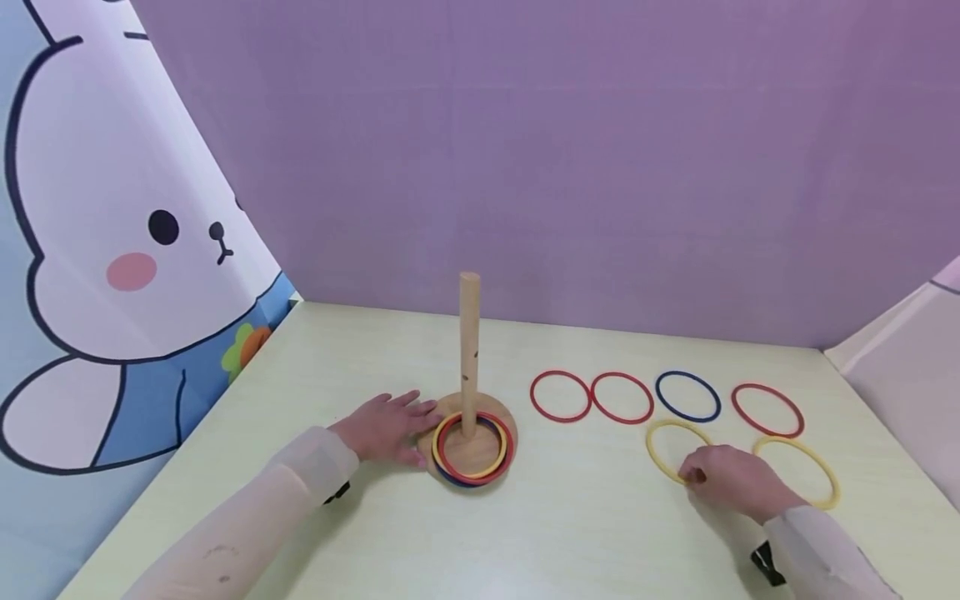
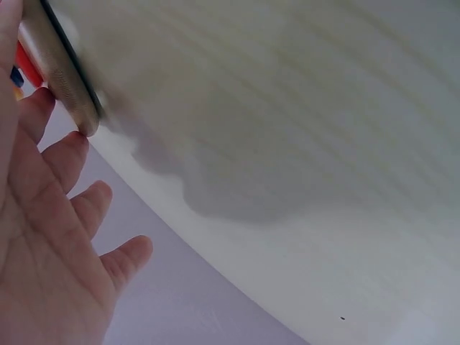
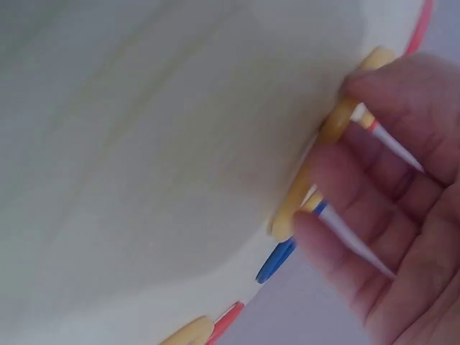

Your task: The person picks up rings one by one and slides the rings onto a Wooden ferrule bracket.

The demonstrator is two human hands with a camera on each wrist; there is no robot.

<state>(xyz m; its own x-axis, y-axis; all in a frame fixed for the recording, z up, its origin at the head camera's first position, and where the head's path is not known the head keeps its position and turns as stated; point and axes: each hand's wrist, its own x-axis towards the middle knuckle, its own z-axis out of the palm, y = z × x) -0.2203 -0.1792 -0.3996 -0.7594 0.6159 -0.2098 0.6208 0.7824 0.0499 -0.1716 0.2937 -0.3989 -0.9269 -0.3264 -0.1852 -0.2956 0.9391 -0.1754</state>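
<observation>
My left hand (image 1: 392,429) lies with spread fingers against the left edge of a round wooden base (image 1: 495,404), which carries an upright wooden post (image 1: 469,350). In the left wrist view, fingertips touch the rim of that base (image 2: 65,75). Around the post's foot lie a red ring (image 1: 512,442), a yellow ring and a blue ring, overlapping. At the right, my right hand (image 1: 731,477) pinches the near edge of a yellow ring (image 1: 654,450). The right wrist view has thumb and fingers at this yellow ring (image 3: 295,194), close over the table.
Two red rings (image 1: 561,419) (image 1: 622,421) lie side by side right of the base. Farther right are a blue ring (image 1: 687,416), another red ring (image 1: 767,432) and a second yellow ring (image 1: 834,483). A purple backdrop (image 1: 525,167) rises behind the pale table (image 1: 570,533).
</observation>
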